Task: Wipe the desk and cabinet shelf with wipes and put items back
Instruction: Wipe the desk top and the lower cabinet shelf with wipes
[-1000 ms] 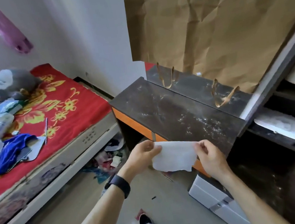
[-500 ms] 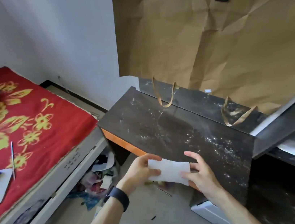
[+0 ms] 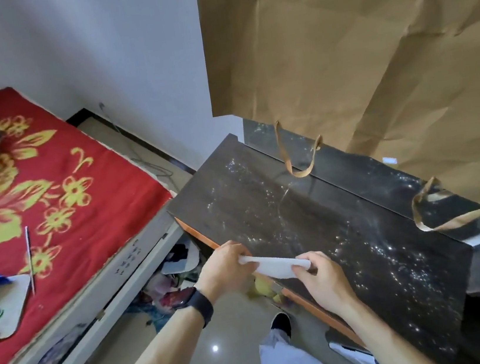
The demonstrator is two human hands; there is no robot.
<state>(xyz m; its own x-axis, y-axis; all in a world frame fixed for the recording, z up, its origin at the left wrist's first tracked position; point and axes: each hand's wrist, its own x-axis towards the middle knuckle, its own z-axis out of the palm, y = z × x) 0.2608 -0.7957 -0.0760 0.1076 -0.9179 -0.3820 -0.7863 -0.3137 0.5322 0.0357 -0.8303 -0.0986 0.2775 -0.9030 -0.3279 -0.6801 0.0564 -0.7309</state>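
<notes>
The left hand [image 3: 226, 268] and right hand [image 3: 323, 278] pinch the wipe [image 3: 275, 266] by its ends in curled fingers [image 3: 316, 260], at the dusty counter [image 3: 314, 217]'s six-o'clock edge (limp, light, likely damp); bunching should firm the hold.

The left hand [image 3: 224, 265] and the right hand [image 3: 322, 275] are bare, and so are both forearms down to the lower edge of the frame. The left wrist carries a watch [image 3: 184, 297] with a dark rectangular face and a broad black strap [image 3: 203, 308]. The legs wear loose, light trousers [image 3: 289, 363], which look grey-white though they are blurred. The shoes [image 3: 281, 324] are black.
</notes>
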